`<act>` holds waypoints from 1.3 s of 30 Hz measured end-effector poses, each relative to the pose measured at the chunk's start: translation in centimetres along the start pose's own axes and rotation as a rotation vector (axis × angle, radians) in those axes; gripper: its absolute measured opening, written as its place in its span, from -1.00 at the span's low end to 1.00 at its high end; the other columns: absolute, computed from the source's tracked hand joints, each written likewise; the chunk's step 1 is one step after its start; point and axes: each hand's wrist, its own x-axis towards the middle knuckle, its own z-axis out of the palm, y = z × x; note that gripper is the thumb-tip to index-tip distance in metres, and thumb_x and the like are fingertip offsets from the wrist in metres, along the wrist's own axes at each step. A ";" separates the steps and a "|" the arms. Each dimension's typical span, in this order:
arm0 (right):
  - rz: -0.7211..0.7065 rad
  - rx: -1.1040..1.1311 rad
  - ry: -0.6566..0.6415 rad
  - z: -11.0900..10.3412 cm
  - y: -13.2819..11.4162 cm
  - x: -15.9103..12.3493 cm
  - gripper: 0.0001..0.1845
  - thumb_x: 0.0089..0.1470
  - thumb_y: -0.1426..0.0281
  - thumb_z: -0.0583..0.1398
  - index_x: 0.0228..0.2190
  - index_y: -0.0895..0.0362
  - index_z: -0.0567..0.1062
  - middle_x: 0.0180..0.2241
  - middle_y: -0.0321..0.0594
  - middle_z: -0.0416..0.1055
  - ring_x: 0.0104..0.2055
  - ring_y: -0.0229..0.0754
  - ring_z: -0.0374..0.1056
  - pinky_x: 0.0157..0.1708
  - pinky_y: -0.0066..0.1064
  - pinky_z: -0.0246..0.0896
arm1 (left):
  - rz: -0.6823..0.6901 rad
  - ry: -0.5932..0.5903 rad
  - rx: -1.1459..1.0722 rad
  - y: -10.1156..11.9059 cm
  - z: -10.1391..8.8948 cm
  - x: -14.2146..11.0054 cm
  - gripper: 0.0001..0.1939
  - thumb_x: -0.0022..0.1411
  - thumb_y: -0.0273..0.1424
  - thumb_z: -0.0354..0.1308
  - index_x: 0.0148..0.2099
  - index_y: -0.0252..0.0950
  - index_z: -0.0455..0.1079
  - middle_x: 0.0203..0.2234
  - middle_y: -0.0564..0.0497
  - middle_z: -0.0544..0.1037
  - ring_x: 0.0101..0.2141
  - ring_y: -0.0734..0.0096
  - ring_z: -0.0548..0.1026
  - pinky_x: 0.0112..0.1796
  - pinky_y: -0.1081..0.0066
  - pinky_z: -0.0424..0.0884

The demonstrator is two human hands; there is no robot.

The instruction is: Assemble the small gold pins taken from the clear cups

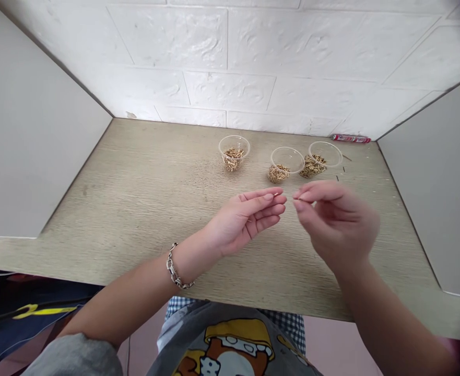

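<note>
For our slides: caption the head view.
Left hand and right hand, fingertips nearly meeting, over a wood-grain desk near three clear cups of small golden pieces.

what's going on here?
A person sits at a table with their left hand and right hand raised, fingertips close together. Whether they hold anything is too small to tell. Just beyond stand three clear plastic cups of small golden pieces.

Worn: grey cartoon-print T-shirt (230,347) | blue-checked cloth (178,307) (below the hem) | silver chain bracelet (174,266), left wrist (188,258)
</note>
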 end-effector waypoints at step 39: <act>0.533 0.403 -0.087 0.6 1.0 -0.1 -0.91 0.00 0.33 0.25 -0.38 0.05 0.52 -0.50 -0.35 0.47 -0.43 -0.30 0.43 -0.35 -0.38 0.42 | -0.042 -0.008 0.010 0.1 0.0 0.0 -0.90 0.18 -0.56 0.10 -0.32 -0.41 0.45 -0.46 0.05 0.49 -0.54 0.75 0.42 -0.50 0.73 0.38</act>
